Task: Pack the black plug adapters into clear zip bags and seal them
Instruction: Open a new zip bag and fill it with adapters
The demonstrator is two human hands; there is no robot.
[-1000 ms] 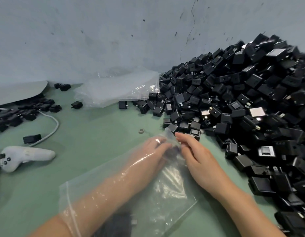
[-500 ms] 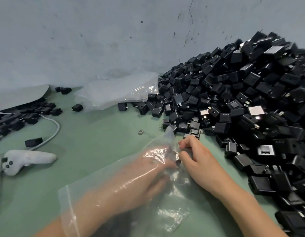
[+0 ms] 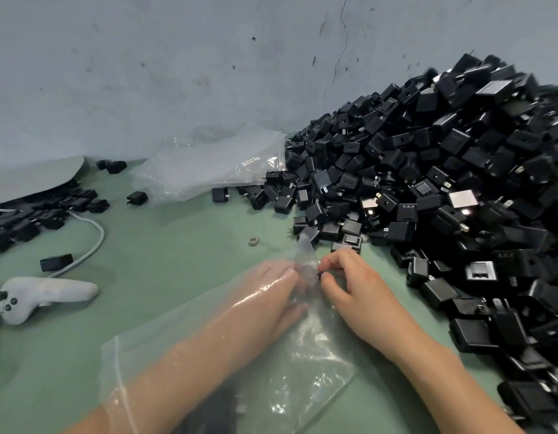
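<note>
— Where are the hands?
— Bottom centre. The left hand [image 3: 271,296] is inside a clear zip bag [image 3: 306,374], forearm and all, with its fingers reaching into the far corner. The right hand [image 3: 359,296] pinches that corner from outside, fingers curled.
— Is the left holding anything?
— Something dark sits at its fingertips, but I can't tell through the plastic.
— And around them?
— A big pile of black plug adapters [image 3: 443,183] fills the right side of the green table [image 3: 177,252]. A stack of clear bags [image 3: 215,164] lies at upper centre and a white controller [image 3: 46,296] at lower left.
</note>
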